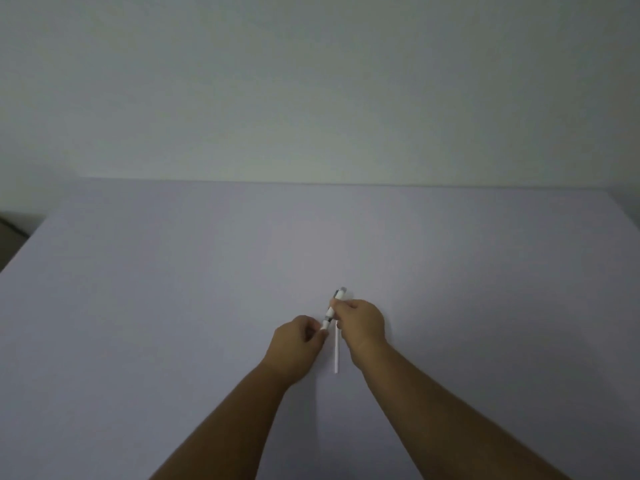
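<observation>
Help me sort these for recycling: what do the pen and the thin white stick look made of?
The pen: probably plastic, white with see-through sections showing a dark core, slightly glossy. The stick: smooth, matt white, straight; plastic seems likely, but rolled paper cannot be ruled out at this size.

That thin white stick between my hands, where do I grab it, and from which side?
Probably pinch the stick at its bare near end, coming from above across its width: it is long and thin, and its far end is tucked behind the right hand.
</observation>
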Action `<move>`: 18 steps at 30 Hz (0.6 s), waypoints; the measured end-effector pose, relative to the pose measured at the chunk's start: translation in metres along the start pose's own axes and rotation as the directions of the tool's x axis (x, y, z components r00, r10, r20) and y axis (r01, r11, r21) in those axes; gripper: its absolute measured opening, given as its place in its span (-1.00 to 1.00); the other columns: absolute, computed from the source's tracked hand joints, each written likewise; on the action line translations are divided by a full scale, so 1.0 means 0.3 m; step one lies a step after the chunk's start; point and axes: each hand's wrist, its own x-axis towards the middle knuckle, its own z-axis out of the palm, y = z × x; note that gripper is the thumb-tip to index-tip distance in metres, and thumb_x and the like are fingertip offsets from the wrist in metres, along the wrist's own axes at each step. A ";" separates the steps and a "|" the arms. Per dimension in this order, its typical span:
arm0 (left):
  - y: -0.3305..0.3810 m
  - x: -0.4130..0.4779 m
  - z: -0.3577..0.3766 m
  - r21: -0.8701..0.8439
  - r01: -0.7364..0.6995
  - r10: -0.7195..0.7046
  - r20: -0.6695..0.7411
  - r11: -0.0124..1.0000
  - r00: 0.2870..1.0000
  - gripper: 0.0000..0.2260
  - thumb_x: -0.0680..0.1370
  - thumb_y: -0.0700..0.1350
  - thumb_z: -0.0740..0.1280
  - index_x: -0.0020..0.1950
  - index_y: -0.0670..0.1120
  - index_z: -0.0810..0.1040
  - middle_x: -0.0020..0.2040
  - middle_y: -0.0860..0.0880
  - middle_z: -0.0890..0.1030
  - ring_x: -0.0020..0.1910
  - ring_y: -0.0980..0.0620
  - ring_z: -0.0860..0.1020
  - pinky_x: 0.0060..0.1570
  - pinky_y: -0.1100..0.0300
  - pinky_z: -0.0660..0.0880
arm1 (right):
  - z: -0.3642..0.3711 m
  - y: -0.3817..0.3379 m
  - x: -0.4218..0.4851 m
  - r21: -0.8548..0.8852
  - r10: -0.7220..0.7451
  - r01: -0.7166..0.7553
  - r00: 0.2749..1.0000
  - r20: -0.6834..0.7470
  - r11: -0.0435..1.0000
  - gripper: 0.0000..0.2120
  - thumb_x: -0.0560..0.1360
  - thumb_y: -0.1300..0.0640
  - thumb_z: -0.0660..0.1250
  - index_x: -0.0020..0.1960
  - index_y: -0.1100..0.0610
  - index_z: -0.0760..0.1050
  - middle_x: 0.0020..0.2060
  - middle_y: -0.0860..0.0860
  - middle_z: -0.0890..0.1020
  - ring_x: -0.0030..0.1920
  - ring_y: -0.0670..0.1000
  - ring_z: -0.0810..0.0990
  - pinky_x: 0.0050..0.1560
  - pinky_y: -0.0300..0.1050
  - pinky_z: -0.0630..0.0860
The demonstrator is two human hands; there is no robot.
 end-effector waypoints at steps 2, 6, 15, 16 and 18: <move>-0.011 -0.011 -0.008 0.043 0.007 -0.009 0.054 0.999 0.999 -0.87 0.54 -0.02 0.28 -0.12 -0.05 0.52 -0.25 -0.03 0.58 -0.26 -0.01 0.53 -0.21 0.13 0.50 | -0.027 -0.007 0.019 0.069 0.027 -0.023 0.998 -0.052 0.997 -0.70 0.46 0.07 0.27 -0.44 0.05 0.52 -0.42 0.08 0.56 -0.38 0.06 0.48 -0.21 -0.02 0.43; -0.062 -0.036 -0.007 -0.051 0.101 -0.100 0.016 0.994 0.995 -0.89 0.53 -0.02 0.30 -0.06 -0.04 0.54 -0.20 -0.02 0.61 -0.29 0.06 0.57 -0.18 0.13 0.55 | -0.106 0.014 0.060 -0.244 -0.084 0.087 0.996 0.023 0.966 -0.73 0.49 0.09 0.25 -0.33 0.15 0.56 -0.37 0.11 0.57 -0.31 0.11 0.51 -0.21 -0.07 0.39; -0.059 -0.035 0.019 -0.098 0.109 -0.117 -0.082 0.989 0.990 -0.77 0.54 0.04 0.27 0.04 -0.06 0.60 -0.27 0.04 0.63 -0.26 0.05 0.61 -0.15 0.11 0.58 | -0.076 0.122 0.029 -0.735 -0.205 0.204 0.975 0.090 0.646 -0.70 0.49 -0.01 0.27 -0.02 0.24 0.52 -0.02 0.18 0.63 0.00 0.19 0.59 -0.12 -0.06 0.49; -0.058 -0.036 0.021 -0.107 0.110 -0.120 -0.088 0.988 0.989 -0.77 0.54 0.04 0.27 0.04 -0.06 0.60 -0.27 0.04 0.63 -0.27 0.06 0.61 -0.16 0.11 0.59 | -0.074 0.125 0.031 -0.738 -0.212 0.207 0.973 0.089 0.642 -0.69 0.48 -0.02 0.29 -0.01 0.24 0.51 -0.02 0.18 0.62 0.01 0.19 0.59 -0.10 -0.05 0.49; -0.056 -0.042 0.027 -0.126 0.116 -0.128 -0.094 0.985 0.987 -0.77 0.54 0.03 0.27 0.06 -0.07 0.59 -0.26 0.03 0.63 -0.30 0.08 0.60 -0.23 0.19 0.56 | -0.070 0.131 0.032 -0.732 -0.216 0.207 0.973 0.083 0.649 -0.68 0.46 -0.04 0.33 -0.01 0.23 0.51 -0.01 0.17 0.61 0.02 0.19 0.58 -0.10 -0.06 0.48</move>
